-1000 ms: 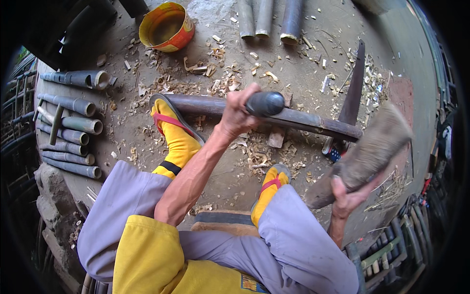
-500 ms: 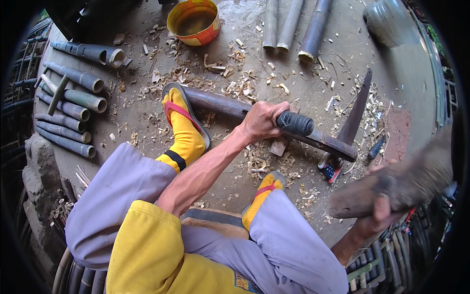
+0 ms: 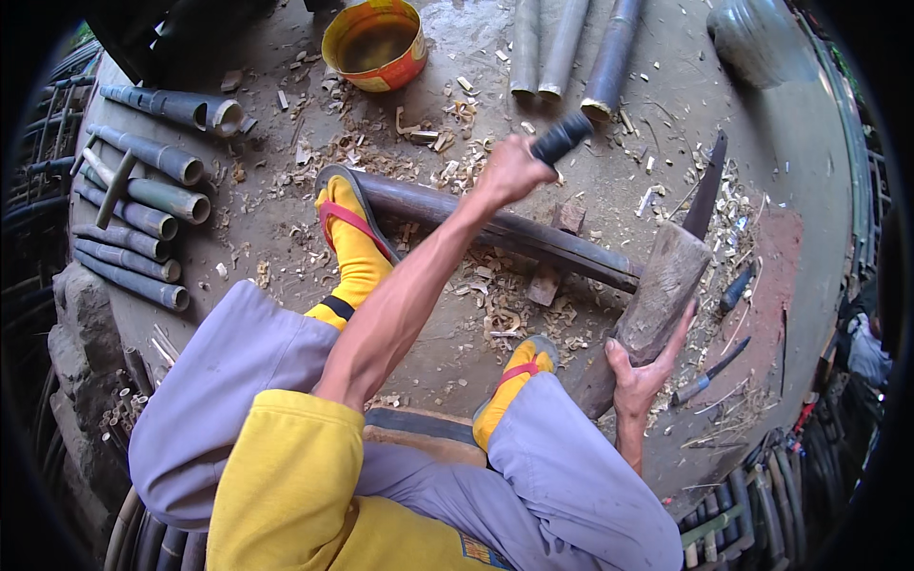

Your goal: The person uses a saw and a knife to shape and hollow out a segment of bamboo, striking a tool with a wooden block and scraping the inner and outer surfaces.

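Observation:
My left hand (image 3: 509,174) is closed on a black-wrapped handle (image 3: 562,139), which is smeared by motion. The rest of that tool is hidden. Below the left forearm lies a dark bamboo tube (image 3: 547,240), with my left foot, in a yellow sock and red-strapped sandal (image 3: 349,228), on its far-left end. At the tube's right end, my right hand (image 3: 645,381) grips a thick, rough wooden block (image 3: 659,300), thumb on one side and a finger along the other. The block hides that end of the tube. A short wood piece (image 3: 545,285) sits under the tube.
Beyond the block lies a saw (image 3: 706,186); a knife (image 3: 709,373) lies right of my right hand. Several bamboo tubes (image 3: 152,195) rest at left, others (image 3: 609,62) at the far side. A red-yellow bucket (image 3: 395,74) holds liquid. Shavings (image 3: 466,157) litter the floor.
My left hand has lifted the black handle up and away from the bamboo tube. My right hand has brought the wooden block leftward to the tube's end, uncovering the knife.

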The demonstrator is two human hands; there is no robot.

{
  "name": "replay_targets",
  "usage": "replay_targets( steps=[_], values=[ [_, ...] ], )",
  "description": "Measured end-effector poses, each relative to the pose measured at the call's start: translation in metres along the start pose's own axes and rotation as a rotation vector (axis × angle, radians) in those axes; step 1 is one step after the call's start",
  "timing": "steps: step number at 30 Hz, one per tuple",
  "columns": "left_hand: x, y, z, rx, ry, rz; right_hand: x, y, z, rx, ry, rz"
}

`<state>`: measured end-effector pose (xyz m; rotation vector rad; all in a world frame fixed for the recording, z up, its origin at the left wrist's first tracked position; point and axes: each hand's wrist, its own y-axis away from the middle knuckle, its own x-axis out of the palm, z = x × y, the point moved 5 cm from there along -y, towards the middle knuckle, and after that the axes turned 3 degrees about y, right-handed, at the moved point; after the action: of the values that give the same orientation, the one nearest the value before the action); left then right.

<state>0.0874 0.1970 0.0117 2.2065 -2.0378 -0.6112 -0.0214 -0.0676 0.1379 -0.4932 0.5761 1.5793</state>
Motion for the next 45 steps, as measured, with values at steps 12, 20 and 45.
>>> replay_targets(
  steps=[12, 20, 45],
  values=[
    [-0.090, 0.084, 0.010, 0.352, 0.325, -0.515, 0.002, 0.030, -0.042, 0.096, -0.056, -0.050],
    [-0.085, 0.081, 0.006, 0.370, 0.223, -0.423, 0.007, 0.033, -0.033, 0.100, -0.068, 0.000],
    [-0.035, 0.073, -0.002, 0.580, -0.094, -0.046, -0.007, -0.029, 0.104, -0.121, -0.401, -0.200]
  ],
)
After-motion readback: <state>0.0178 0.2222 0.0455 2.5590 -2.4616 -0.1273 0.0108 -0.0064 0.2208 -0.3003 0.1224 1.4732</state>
